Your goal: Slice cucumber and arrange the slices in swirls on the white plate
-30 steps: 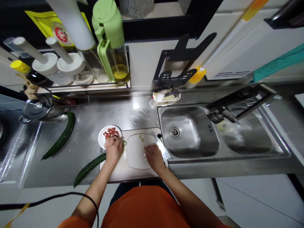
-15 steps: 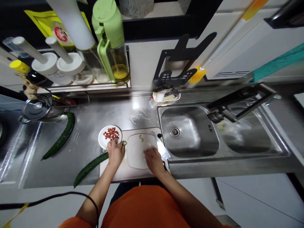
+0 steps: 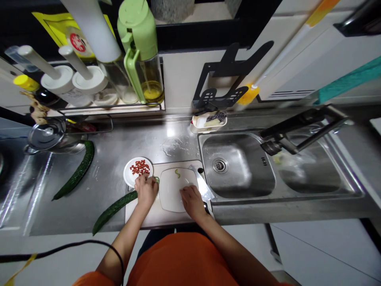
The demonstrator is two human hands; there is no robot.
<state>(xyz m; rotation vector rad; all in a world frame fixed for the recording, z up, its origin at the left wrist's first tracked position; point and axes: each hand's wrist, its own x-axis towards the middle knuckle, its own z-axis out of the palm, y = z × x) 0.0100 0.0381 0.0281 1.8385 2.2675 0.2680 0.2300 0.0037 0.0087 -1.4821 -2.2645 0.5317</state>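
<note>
My left hand (image 3: 146, 191) is closed round a dark green cucumber (image 3: 114, 210), near its cut end, which shows pale beside my fingers. The rest of it slants down to the left past the cutting board (image 3: 132, 212). A white plate (image 3: 168, 198) lies on the board, with a little curved green piece (image 3: 177, 173) near its far edge. My right hand (image 3: 193, 201) rests over the plate's right side, fingers bent together, and what they hold is hidden. Right of the plate lies a knife (image 3: 205, 188). A small white dish (image 3: 127, 174) of chopped red pieces stands just beyond my left hand.
Another cucumber (image 3: 77, 174) lies on the steel counter at left, near a lidded pot (image 3: 46, 137). A double sink (image 3: 238, 167) with a black faucet (image 3: 293, 127) is on the right. Above the counter, a shelf (image 3: 119, 110) holds jars and a green-topped oil jug (image 3: 143, 51).
The view has shifted very slightly. Around the cucumber's cut end my left fingers have moved a little; my right hand stays at the plate's right side.
</note>
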